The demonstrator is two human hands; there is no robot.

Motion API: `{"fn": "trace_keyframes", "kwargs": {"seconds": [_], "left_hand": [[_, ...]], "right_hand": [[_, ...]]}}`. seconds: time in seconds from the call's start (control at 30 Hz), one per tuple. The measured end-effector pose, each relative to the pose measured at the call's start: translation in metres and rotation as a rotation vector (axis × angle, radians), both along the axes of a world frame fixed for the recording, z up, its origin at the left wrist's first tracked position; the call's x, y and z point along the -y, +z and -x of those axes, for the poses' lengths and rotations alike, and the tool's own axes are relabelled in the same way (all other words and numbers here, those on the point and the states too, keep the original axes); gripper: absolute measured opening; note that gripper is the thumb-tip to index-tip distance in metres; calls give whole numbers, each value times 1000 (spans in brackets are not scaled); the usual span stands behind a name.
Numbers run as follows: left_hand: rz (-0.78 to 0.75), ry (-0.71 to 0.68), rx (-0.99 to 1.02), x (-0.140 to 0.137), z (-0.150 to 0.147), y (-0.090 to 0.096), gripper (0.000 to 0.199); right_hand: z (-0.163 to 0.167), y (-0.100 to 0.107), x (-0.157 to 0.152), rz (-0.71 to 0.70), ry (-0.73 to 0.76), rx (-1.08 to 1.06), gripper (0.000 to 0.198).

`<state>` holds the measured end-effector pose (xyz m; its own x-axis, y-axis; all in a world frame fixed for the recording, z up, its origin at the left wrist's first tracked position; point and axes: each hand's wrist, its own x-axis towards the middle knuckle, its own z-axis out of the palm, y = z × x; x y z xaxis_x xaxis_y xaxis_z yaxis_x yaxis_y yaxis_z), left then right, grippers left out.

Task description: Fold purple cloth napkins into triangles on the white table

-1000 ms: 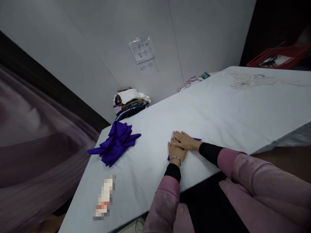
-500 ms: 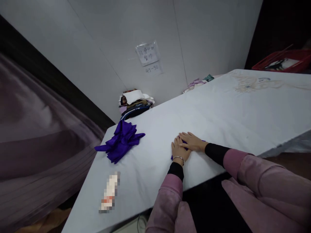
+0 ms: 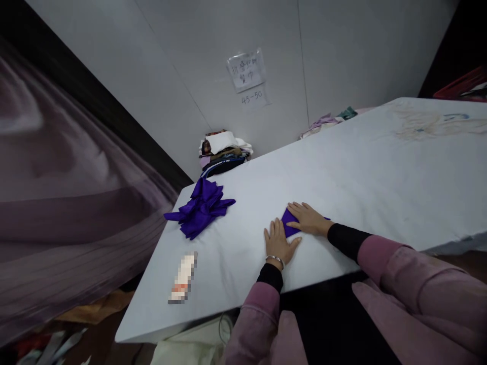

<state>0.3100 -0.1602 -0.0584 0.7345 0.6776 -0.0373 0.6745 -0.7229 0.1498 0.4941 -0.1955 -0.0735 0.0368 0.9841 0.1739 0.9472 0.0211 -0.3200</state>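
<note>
Flat purple cloth [image 3: 289,222] lies on the white table [image 3: 243,274], mostly hidden under the right hand [image 3: 310,220], palm down, fingers slightly spread; left hand [image 3: 279,244], fingers wide and holding nothing, lies beside it, contact with the cloth hard to confirm. Left of the hands: heaped purple fabric [image 3: 203,209] and, nearer the person, a pixelated object [image 3: 183,279]. Beyond the far table edge: stacked clothes [image 3: 224,152].

Pretty dim in here tbh — plain grey wall [image 3: 182,30] with handwritten paper signs [image 3: 246,72], mauve curtain [image 3: 76,197] off to the left, long white table [image 3: 361,167] — dark brown floor [image 3: 102,339].
</note>
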Motion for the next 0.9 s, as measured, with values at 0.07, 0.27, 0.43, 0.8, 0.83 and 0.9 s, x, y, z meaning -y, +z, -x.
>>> {"fn": "trace_keyframes", "kwargs": {"seconds": [0.07, 0.27, 0.43, 0.8, 0.83, 0.9], "left_hand": [[14, 8, 7, 5, 8, 1, 86], [39, 101, 67, 15, 37, 3, 73], [61, 203, 208, 13, 49, 0, 53], [251, 414, 660, -4, 48, 4, 18], [267, 428, 658, -6, 47, 5, 17], [286, 447, 649, -8, 43, 5, 17]], "right_hand": [[0, 0, 0, -4, -1, 9, 82], [0, 1, 0, 12, -19, 36, 82], [-1, -1, -1, -1, -17, 39, 82], [-3, -2, 0, 4, -4, 27, 81], [-3, -2, 0, 5, -3, 26, 81], [-3, -1, 0, 11, -2, 23, 81]]}}
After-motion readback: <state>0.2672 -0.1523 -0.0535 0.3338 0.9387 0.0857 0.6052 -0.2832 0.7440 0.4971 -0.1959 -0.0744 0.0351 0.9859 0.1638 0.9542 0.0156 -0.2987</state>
